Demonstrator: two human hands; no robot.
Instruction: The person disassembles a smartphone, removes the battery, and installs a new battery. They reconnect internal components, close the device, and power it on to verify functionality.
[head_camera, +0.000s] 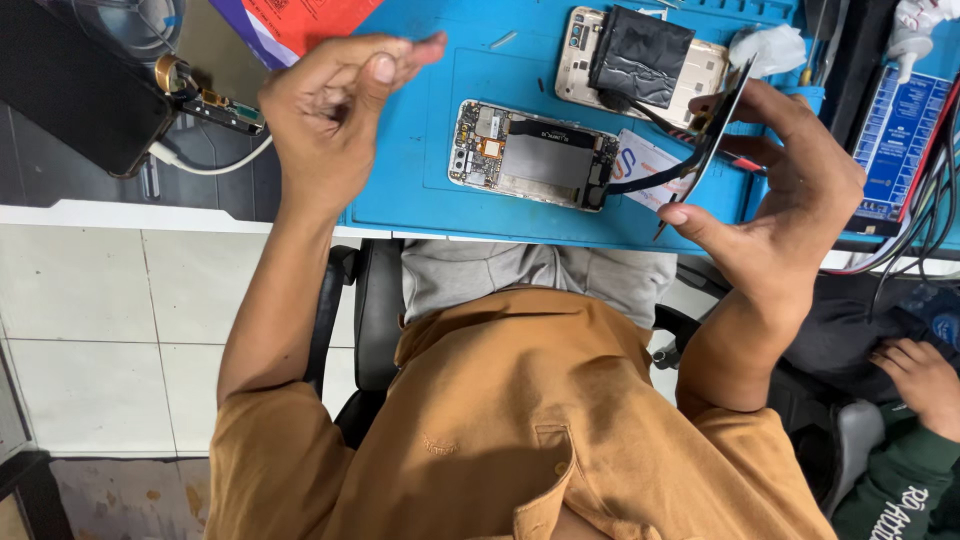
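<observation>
My right hand (775, 190) holds a thin black phone screen panel (712, 130) edge-on, tilted up above the blue work mat (410, 150). A black flex cable (645, 182) runs from the panel to an opened phone body (530, 155) lying flat on the mat, its circuit board and metal shield exposed. My left hand (330, 110) hovers over the mat's left edge, left of the opened phone. Its fingers are curled and the thumb presses the forefinger; nothing shows between them.
A second gold phone (700, 70) with a black pack (640, 55) on it lies behind. White tissue (770, 45), red paper (305, 18), a small board with white cable (215, 110), a dark device (70, 80), a blue test board (895, 140). Another person's hand (925, 385) at lower right.
</observation>
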